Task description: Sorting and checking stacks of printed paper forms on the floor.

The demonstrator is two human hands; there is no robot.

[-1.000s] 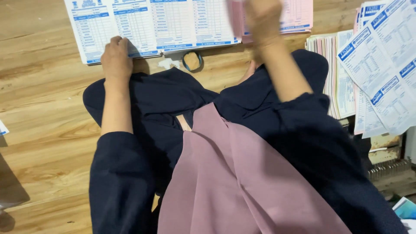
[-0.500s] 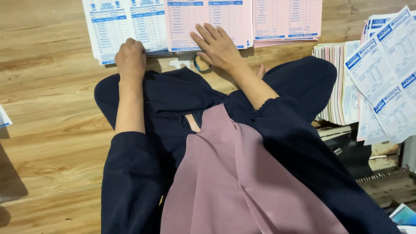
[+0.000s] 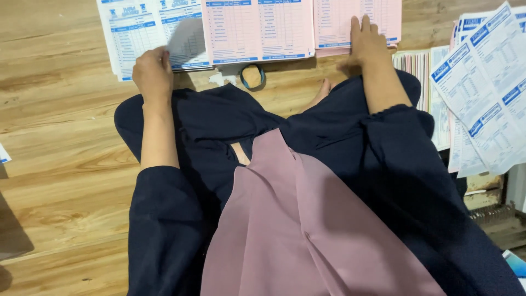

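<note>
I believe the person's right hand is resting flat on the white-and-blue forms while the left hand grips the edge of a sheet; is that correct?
Not quite: in the head view the right hand rests flat on the pink forms, not white-and-blue ones. The left hand does grip the edge of a white-and-blue sheet.

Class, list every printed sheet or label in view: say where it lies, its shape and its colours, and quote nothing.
White forms: top left, rectangular stack, blue print; left hand on the corner.
Middle pink form: top centre, rectangular, blue table lines.
Right pink forms: top, right hand flat on them.
Fanned sheets: right edge, white with blue bars.
Tape roll: small ring below the forms.
</note>
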